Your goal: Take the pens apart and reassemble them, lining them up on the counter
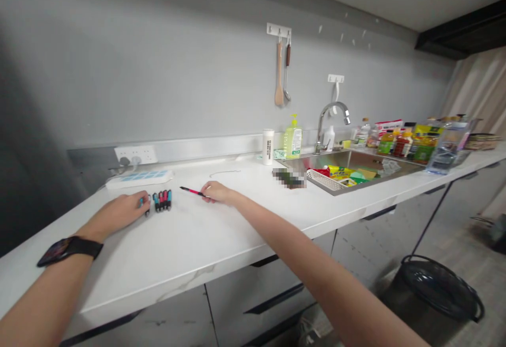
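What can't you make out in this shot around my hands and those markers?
Head view:
Pink pen: one end hidden by the right hand.
Left hand: fingers hide part of a marker.
Row of markers: labels too small to read.
Dark item by the sink: blurred out.

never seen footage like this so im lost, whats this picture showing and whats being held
This picture comes from a camera worn on a person's head, looking forward and down, so the two bare arms are that person's own. Their left hand, wearing a black wristwatch, is beside a row of slim teal-and-pink capped markers on a white marble-look countertop. Their right hand has its fingers at the end of a thin pink pen, though I cannot tell if it is gripped. A stainless steel sink lies beyond.
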`<state>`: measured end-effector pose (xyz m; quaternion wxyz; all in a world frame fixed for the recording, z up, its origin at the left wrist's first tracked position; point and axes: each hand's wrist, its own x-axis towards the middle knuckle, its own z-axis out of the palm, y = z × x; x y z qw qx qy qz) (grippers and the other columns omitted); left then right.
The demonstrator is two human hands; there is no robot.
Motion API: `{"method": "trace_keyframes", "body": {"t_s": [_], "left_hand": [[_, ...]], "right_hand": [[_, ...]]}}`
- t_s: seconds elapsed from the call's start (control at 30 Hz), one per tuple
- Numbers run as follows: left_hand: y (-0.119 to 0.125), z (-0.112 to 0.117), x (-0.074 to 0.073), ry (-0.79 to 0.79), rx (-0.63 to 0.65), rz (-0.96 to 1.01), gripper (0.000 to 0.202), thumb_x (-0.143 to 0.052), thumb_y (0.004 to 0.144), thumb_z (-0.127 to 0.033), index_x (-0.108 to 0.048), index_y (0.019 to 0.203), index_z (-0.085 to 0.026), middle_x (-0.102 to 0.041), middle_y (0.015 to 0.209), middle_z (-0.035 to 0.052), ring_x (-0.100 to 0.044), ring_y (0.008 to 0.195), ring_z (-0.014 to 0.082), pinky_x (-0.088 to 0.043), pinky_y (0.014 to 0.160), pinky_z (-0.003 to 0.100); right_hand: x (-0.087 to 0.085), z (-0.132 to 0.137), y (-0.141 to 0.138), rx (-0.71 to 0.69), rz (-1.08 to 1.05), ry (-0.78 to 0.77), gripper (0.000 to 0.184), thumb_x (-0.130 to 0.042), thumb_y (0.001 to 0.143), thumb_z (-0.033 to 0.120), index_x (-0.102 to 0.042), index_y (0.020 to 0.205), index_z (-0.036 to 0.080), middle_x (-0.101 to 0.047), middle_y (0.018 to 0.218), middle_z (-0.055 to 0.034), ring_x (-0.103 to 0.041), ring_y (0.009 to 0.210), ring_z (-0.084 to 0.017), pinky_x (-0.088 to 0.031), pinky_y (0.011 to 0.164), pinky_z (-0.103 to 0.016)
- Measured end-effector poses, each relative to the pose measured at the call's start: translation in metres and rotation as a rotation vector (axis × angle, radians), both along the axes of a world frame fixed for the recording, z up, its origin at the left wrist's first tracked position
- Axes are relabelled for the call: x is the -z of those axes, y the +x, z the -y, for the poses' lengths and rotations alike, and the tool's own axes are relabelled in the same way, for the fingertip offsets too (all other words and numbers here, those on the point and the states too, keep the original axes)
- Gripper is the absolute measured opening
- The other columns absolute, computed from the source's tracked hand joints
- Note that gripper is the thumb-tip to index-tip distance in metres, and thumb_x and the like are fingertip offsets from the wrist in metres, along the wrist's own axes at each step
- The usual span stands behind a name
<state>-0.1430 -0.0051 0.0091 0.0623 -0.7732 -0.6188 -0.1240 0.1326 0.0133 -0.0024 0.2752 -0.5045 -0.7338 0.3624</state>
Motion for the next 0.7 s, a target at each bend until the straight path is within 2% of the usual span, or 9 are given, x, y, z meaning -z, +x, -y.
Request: {"method": "trace_keyframes", "body": {"t_s": [0.07,0.13,0.2,0.27,0.4,0.57,0.7], "left_hand": [[0.004,0.005,-0.002,0.015,-0.017,-0.125,0.026,-0.035,0.081,-0.039,-0.053,0.084,-0.022,-0.062,0.065,0.0033,-0.059,0.065,0.0212,-0.039,0.064,0.029],[0.008,0.010,-0.003,0.013,-0.016,-0.162,0.031,-0.031,0.083,-0.041,-0.055,0.087,-0.022,-0.064,0.072,0.0058,-0.061,0.069,0.0223,-0.040,0.066,0.029],[0.011,0.012,-0.003,0.009,-0.031,-0.181,0.033,-0.030,0.084,-0.041,-0.056,0.090,-0.021,-0.065,0.074,0.0071,-0.063,0.073,0.0234,-0.041,0.067,0.029],[0.011,0.013,-0.002,-0.008,-0.041,-0.193,0.033,-0.030,0.085,-0.041,-0.056,0.092,-0.021,-0.065,0.076,0.0075,-0.063,0.074,0.0234,-0.041,0.068,0.029],[0.010,0.012,0.000,-0.028,-0.053,-0.216,0.032,-0.032,0.086,-0.040,-0.056,0.094,-0.021,-0.065,0.077,0.0075,-0.063,0.073,0.0229,-0.040,0.066,0.029],[0.014,0.013,-0.002,-0.037,-0.089,-0.277,0.031,-0.031,0.086,-0.038,-0.057,0.093,-0.022,-0.064,0.076,0.0073,-0.062,0.072,0.0229,-0.040,0.065,0.029],[0.025,0.019,-0.005,-0.031,-0.079,-0.299,0.028,-0.034,0.085,-0.035,-0.057,0.094,-0.022,-0.064,0.076,0.0073,-0.062,0.073,0.0230,-0.040,0.066,0.029]], "right_hand": [[0.001,0.000,0.023,-0.063,-0.222,-0.143,0.014,-0.047,0.079,0.011,-0.055,0.089,0.016,-0.062,0.072,-0.0006,-0.060,0.061,-0.009,-0.044,0.051,-0.016],[0.001,-0.001,0.044,-0.136,-0.371,-0.234,0.014,-0.050,0.078,0.010,-0.054,0.090,0.016,-0.061,0.071,0.0006,-0.060,0.061,-0.008,-0.045,0.052,-0.015],[0.000,-0.003,0.060,-0.223,-0.441,-0.283,0.015,-0.053,0.076,0.009,-0.055,0.090,0.015,-0.062,0.073,0.0002,-0.061,0.063,-0.008,-0.048,0.058,-0.016],[0.000,-0.006,0.069,-0.232,-0.473,-0.310,0.016,-0.054,0.075,0.007,-0.056,0.089,0.014,-0.061,0.072,0.0007,-0.061,0.062,-0.007,-0.048,0.060,-0.015],[0.003,-0.009,0.072,-0.229,-0.576,-0.379,0.014,-0.054,0.076,0.005,-0.058,0.086,0.013,-0.059,0.069,0.0012,-0.061,0.062,-0.008,-0.050,0.063,-0.017],[0.007,-0.010,0.069,-0.085,-0.768,-0.449,0.009,-0.052,0.081,0.007,-0.059,0.082,0.013,-0.059,0.068,-0.0004,-0.057,0.057,-0.007,-0.050,0.061,-0.016],[0.002,-0.008,0.069,-0.129,-0.906,-0.429,0.011,-0.055,0.080,0.007,-0.060,0.086,0.014,-0.062,0.073,-0.0011,-0.058,0.061,-0.006,-0.049,0.061,-0.015]]}}
